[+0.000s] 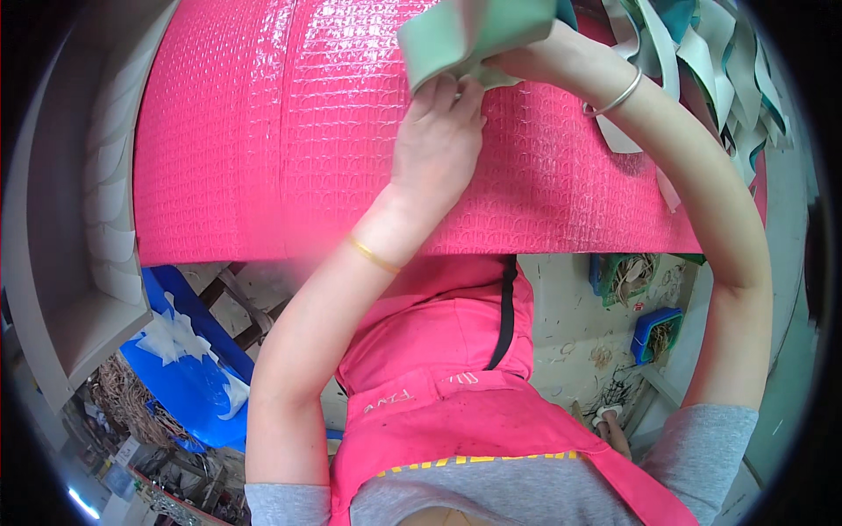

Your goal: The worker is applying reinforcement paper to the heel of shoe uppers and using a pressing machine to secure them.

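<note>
Both hands are at the far side of the pink table, on a pale green flexible sheet (438, 44) that is folded and lifted off the surface. My left hand (438, 136) pinches the sheet's near edge, its fingers bent and pressed together. From the right, my right hand (535, 57) reaches round and grips the sheet close to the left fingertips; its fingers are partly hidden behind the folds. At the right end of the table, near my right forearm, hangs a bunch of similar pale grey-green pieces (719, 66), some with teal undersides.
Glossy, textured pink plastic covers the table (342, 167). A grey open box (53, 219) on the left holds a row of overlapping pale pieces (110, 210). Below lie a blue plastic container (197, 386), a green basket (618, 276) and a small blue basket (658, 333) with stringy scraps.
</note>
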`<state>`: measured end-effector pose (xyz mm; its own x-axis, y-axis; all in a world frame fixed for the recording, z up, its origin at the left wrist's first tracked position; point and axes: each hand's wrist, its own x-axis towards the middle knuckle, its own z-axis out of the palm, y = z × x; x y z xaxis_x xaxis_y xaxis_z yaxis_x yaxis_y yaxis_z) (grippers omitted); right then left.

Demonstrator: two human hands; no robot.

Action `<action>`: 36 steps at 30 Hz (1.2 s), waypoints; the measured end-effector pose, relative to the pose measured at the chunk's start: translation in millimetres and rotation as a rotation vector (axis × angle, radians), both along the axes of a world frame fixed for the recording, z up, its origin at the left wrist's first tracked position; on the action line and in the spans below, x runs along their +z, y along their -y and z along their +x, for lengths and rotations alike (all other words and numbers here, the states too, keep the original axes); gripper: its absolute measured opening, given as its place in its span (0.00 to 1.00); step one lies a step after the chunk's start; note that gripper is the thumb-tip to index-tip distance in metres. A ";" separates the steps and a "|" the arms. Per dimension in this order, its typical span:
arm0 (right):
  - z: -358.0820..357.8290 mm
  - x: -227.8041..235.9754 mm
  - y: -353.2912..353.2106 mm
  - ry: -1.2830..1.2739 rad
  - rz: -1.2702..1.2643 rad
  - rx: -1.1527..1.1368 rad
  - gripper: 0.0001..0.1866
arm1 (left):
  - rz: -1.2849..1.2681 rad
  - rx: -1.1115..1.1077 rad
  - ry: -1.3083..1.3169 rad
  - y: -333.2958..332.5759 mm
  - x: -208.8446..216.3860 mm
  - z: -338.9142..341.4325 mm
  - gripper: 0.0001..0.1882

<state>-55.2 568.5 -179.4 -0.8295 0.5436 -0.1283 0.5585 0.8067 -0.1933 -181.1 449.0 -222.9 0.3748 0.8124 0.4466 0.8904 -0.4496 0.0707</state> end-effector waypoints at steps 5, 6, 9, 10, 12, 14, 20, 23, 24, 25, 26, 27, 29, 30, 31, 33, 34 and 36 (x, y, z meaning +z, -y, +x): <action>6.3 -1.5 2.9 0.054 0.153 0.007 0.13 | -0.022 -0.019 0.255 -1.0 -4.7 3.6 0.16; 6.8 -1.1 3.0 0.064 0.182 0.010 0.13 | 0.000 0.011 0.258 -1.1 -3.4 6.6 0.16; 5.7 3.1 -1.2 0.104 0.096 -0.078 0.12 | 0.094 0.013 -0.021 -14.6 4.5 8.8 0.14; 11.4 8.0 0.2 0.107 0.104 -0.072 0.12 | 0.101 0.019 -0.018 -18.0 10.3 7.8 0.14; 26.9 25.3 9.3 0.118 0.049 0.093 0.12 | 0.169 -0.256 -0.302 -23.7 23.7 4.3 0.11; 25.3 48.6 -1.6 0.531 0.081 0.134 0.16 | 0.172 -0.337 -0.341 -31.2 30.1 1.0 0.07; 16.3 36.7 9.2 0.048 -0.425 -0.029 0.17 | -0.043 -0.454 -0.719 5.3 57.0 -53.2 0.06; -33.8 46.6 30.9 0.101 -0.556 0.047 0.21 | -0.138 -0.343 -0.680 47.1 46.1 -85.2 0.07; -45.4 46.6 36.5 0.095 -0.554 0.058 0.21 | -0.140 -0.284 -0.652 57.0 46.4 -90.4 0.09; -55.5 44.3 42.2 0.116 -0.493 0.049 0.19 | -0.117 -0.232 -0.666 61.6 44.8 -90.1 0.10; -61.9 39.6 46.8 0.138 -0.433 0.036 0.17 | -0.119 -0.227 -0.671 63.4 41.9 -91.0 0.10; -66.9 14.6 47.1 -0.007 -0.482 -0.144 0.11 | -0.078 -0.212 -0.577 64.0 38.8 -93.1 0.10; -66.3 2.2 39.4 0.061 -0.357 0.030 0.10 | -0.038 -0.187 -0.484 63.9 34.4 -97.6 0.09; -68.8 6.1 40.5 0.129 -0.231 0.187 0.10 | -0.056 -0.197 -0.458 64.1 32.8 -99.4 0.09; -74.5 10.0 39.8 0.279 -0.117 0.428 0.12 | -0.074 -0.208 -0.432 64.9 31.3 -100.7 0.09; -79.4 10.7 53.1 0.105 -0.249 0.300 0.12 | -0.044 -0.184 -0.410 65.9 28.3 -99.7 0.09; -81.9 9.5 57.0 -0.072 -0.380 0.164 0.13 | -0.013 -0.166 -0.390 66.4 26.7 -100.1 0.09; -75.3 -38.6 41.9 -0.137 -0.216 0.257 0.12 | 0.011 -0.158 -0.353 68.8 23.9 -100.7 0.11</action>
